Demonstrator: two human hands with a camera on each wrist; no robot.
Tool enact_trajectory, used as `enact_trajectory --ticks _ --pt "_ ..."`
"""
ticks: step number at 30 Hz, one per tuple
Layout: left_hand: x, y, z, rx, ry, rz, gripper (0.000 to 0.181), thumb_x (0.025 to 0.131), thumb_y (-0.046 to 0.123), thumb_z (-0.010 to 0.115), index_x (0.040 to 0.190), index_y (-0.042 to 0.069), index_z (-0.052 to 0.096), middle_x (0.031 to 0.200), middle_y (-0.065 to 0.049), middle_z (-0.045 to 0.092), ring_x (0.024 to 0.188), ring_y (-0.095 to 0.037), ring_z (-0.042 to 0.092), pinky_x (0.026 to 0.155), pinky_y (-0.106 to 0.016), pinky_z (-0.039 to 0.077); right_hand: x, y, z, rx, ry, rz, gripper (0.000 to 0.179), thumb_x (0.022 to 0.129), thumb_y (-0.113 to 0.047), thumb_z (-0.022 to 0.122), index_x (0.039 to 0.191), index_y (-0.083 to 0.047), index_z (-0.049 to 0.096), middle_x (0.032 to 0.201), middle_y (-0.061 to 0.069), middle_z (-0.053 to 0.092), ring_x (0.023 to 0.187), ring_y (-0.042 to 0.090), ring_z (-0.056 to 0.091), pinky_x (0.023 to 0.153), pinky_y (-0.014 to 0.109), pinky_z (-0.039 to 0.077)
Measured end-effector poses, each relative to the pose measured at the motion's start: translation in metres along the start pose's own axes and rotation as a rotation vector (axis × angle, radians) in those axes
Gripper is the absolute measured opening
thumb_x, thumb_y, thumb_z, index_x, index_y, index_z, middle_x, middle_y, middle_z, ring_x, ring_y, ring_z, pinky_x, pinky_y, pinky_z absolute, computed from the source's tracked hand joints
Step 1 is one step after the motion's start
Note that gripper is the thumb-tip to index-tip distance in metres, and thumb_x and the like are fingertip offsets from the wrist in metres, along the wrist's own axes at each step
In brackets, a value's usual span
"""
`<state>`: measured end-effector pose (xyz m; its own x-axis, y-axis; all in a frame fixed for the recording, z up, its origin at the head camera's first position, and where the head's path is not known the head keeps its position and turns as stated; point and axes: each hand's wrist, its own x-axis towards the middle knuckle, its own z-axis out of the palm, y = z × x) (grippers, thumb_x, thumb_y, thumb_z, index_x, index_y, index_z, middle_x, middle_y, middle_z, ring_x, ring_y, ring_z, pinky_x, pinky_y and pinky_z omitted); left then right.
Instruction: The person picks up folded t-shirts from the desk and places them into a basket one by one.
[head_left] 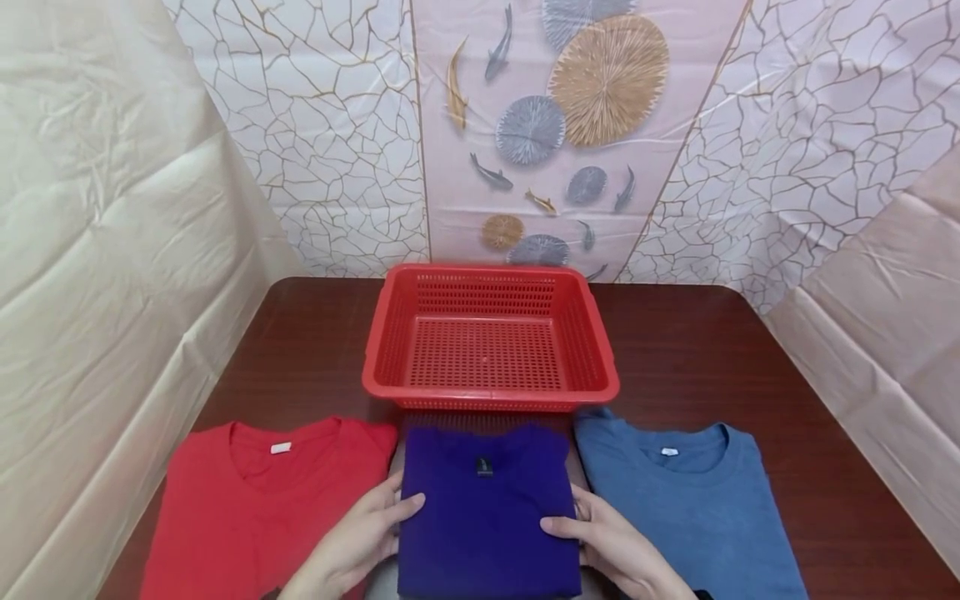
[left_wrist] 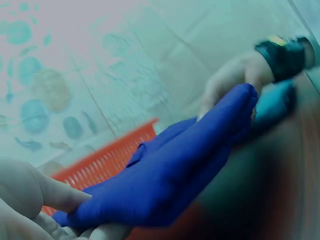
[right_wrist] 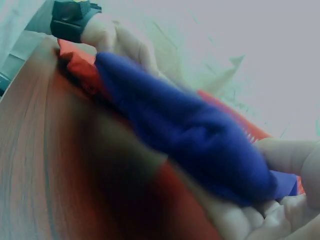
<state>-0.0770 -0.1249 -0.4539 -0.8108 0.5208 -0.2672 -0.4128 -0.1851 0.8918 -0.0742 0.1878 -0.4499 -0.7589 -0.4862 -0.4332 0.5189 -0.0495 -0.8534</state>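
Observation:
A folded dark blue-purple T-shirt (head_left: 487, 517) with a black neck label is held between both hands, in front of the basket. My left hand (head_left: 360, 533) grips its left edge, thumb on top and fingers beneath. At the opposite edge my right hand (head_left: 611, 537) grips it the same way. Both wrist views show the shirt (left_wrist: 165, 175) raised above the table, with the thumbs over the cloth and the fingers under it. A folded red T-shirt (head_left: 262, 500) lies to the left, and a folded blue-grey T-shirt (head_left: 697, 508) lies to the right.
Behind the shirts stands a red plastic basket (head_left: 491, 393) with perforated walls and nothing inside. The dark wooden table (head_left: 675, 342) reaches back to a patterned cloth backdrop (head_left: 345, 133). Pale cloth hangs (head_left: 97, 250) along the sides. Beneath the held shirt a grey surface (head_left: 382, 579) shows.

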Motion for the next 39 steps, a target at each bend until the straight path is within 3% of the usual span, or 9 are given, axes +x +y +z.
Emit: enact_trajectory --ticks 5,8,14,21,27,34,39 --pt "-0.012 0.030 0.003 -0.015 -0.058 0.013 0.070 0.095 0.016 0.048 0.150 0.017 0.004 0.145 -0.017 0.035 0.121 -0.028 0.046 0.092 -0.041 0.048 -0.014 -0.027 0.010 -0.002 -0.017 -0.025 0.072 0.091 -0.019 0.056 0.147 -0.006 0.013 0.137 0.015 0.047 0.115 0.032 0.051 0.088 0.047 0.050" --pt "-0.014 0.051 0.005 -0.018 -0.081 0.015 0.068 0.095 0.014 0.048 0.149 0.019 0.007 0.138 -0.015 0.046 0.120 -0.029 0.047 0.091 -0.040 0.048 -0.020 -0.046 0.015 -0.007 -0.019 -0.050 0.069 0.091 -0.015 0.055 0.147 -0.007 0.016 0.136 0.014 0.049 0.116 0.032 0.050 0.089 0.046 0.050" --pt "-0.001 0.096 0.006 -0.023 -0.111 0.047 0.067 0.094 0.009 0.048 0.148 0.020 0.012 0.124 -0.009 0.059 0.112 -0.029 0.054 0.088 -0.037 0.051 -0.021 -0.086 0.015 0.000 0.001 -0.133 0.066 0.090 -0.010 0.056 0.145 -0.011 0.020 0.134 0.010 0.052 0.116 0.032 0.050 0.087 0.043 0.051" --pt "0.040 0.141 0.003 0.003 -0.054 0.051 0.059 0.093 0.009 0.049 0.146 0.017 0.024 0.113 -0.006 0.063 0.105 -0.024 0.058 0.081 -0.034 0.054 -0.003 -0.131 0.005 -0.043 0.077 -0.233 0.066 0.087 -0.012 0.061 0.144 -0.013 0.026 0.129 0.009 0.057 0.110 0.031 0.055 0.082 0.042 0.053" --pt "0.089 0.164 -0.009 -0.011 0.025 0.039 0.051 0.094 0.010 0.046 0.142 0.019 0.032 0.113 -0.003 0.062 0.103 -0.018 0.058 0.074 -0.031 0.055 0.030 -0.162 -0.011 -0.086 0.112 -0.283 0.068 0.086 -0.013 0.062 0.143 -0.013 0.026 0.126 0.009 0.059 0.107 0.031 0.057 0.080 0.041 0.054" --pt "0.147 0.167 -0.026 0.016 0.148 -0.035 0.057 0.095 0.011 0.043 0.147 0.020 0.021 0.140 -0.011 0.042 0.120 -0.021 0.045 0.081 -0.032 0.048 0.080 -0.175 -0.036 -0.212 0.206 -0.287 0.063 0.087 -0.011 0.061 0.142 -0.010 0.029 0.122 0.013 0.057 0.100 0.026 0.061 0.075 0.038 0.056" --pt "0.168 0.158 -0.033 0.031 0.221 -0.072 0.060 0.091 0.001 0.039 0.147 0.014 0.021 0.141 -0.014 0.040 0.120 -0.025 0.044 0.095 -0.041 0.042 0.110 -0.169 -0.046 -0.306 0.249 -0.217 0.062 0.089 -0.008 0.057 0.142 -0.007 0.026 0.130 0.019 0.049 0.101 0.026 0.060 0.080 0.040 0.055"
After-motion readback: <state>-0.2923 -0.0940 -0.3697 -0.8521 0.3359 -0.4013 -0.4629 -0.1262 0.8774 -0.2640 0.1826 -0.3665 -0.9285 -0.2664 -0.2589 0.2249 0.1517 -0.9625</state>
